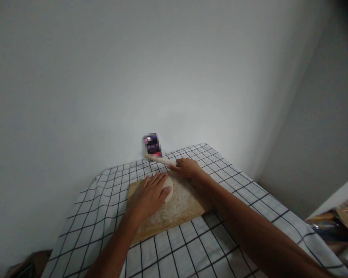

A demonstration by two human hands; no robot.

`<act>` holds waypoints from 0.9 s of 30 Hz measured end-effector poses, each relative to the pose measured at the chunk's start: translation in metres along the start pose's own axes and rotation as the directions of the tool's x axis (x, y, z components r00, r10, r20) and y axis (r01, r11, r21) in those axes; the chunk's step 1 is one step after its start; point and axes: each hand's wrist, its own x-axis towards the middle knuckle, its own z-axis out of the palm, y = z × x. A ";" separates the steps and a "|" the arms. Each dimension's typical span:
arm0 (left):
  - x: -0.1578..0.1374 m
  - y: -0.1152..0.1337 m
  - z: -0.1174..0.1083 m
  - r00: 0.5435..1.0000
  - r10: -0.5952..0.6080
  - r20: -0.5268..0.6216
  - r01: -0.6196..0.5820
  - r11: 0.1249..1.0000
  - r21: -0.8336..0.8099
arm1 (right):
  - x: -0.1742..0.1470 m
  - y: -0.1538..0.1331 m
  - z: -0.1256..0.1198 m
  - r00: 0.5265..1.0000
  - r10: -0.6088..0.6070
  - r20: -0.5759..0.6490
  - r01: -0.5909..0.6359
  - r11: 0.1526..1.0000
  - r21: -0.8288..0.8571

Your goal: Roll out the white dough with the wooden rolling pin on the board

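Note:
A pale, round piece of flattened dough [169,193] lies on a floured wooden board [179,210]. Over its left part rests my left hand [154,195], fingers stretched out and spread, covering much of it. My right hand [187,168] is wrapped round one end of a light wooden rolling pin [162,159]. The pin is held above the far edge of the board, apart from the dough, its free end pointing left. Flour is scattered over the board between and below my hands.
A white tablecloth with a black grid [174,247] covers the table. Against the white wall stands a small, dark, blurred-out object [153,144] behind the board. At lower right are several items [333,227] beside the table, and a brown box-like thing [29,266] sits at lower left.

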 end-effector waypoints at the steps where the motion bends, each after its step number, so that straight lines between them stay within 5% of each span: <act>1: 0.000 0.003 -0.002 1.000 0.009 0.000 -0.009 1.000 0.002 | 0.000 0.000 0.000 1.000 0.000 0.003 0.000 1.000 -0.004; 9: 0.004 0.005 -0.006 0.998 0.055 -0.044 -0.055 0.998 0.003 | 0.002 -0.001 0.003 1.000 0.013 -0.002 -0.013 1.000 -0.011; 27: 0.002 0.002 0.002 0.998 -0.045 -0.037 0.041 0.994 -0.103 | 0.008 0.002 0.018 0.996 0.061 -0.058 -0.058 0.997 0.058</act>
